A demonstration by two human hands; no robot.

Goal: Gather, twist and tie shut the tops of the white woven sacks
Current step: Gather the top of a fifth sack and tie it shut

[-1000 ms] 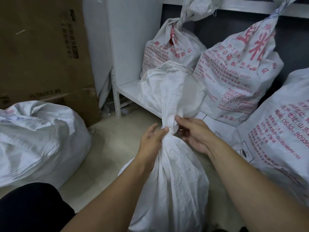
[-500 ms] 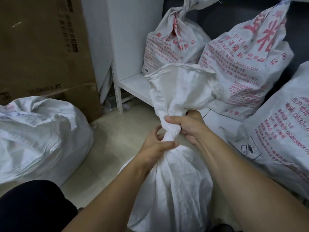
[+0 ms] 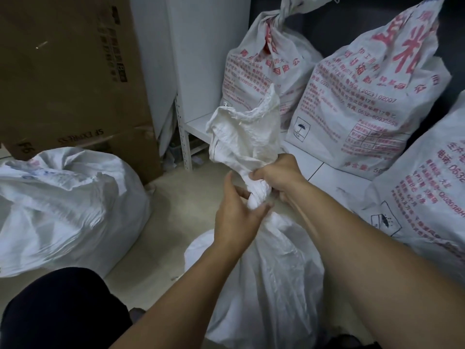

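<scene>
The sack [image 3: 271, 285] stands on the floor just in front of the shelf [image 3: 198, 122], its fill settled low and its neck [image 3: 259, 195] gathered into a tight twist. Right hand [image 3: 276, 177]: clamped in a fist round the twist, on the side nearer the shelf. Left hand [image 3: 236, 215]: on the side away from the shelf, thumb pressed across the base of the twist, forefinger lifted free, other fingers partly hidden behind the neck. The loose top [image 3: 246, 137] flares up toward the shelf and is not yet knotted. Judgement: the twisting looks largely done, and the tie is the step in hand. To do it well, one hand should pin the twist firmly so it cannot unwind while the other leads the top round the neck and through. The weave looks stiff and slick, so any slack will likely spring back. Draw the knot down hard against the fill. A printed sack [image 3: 261, 79] on the shelf shows a twisted top, a fair reference.
</scene>
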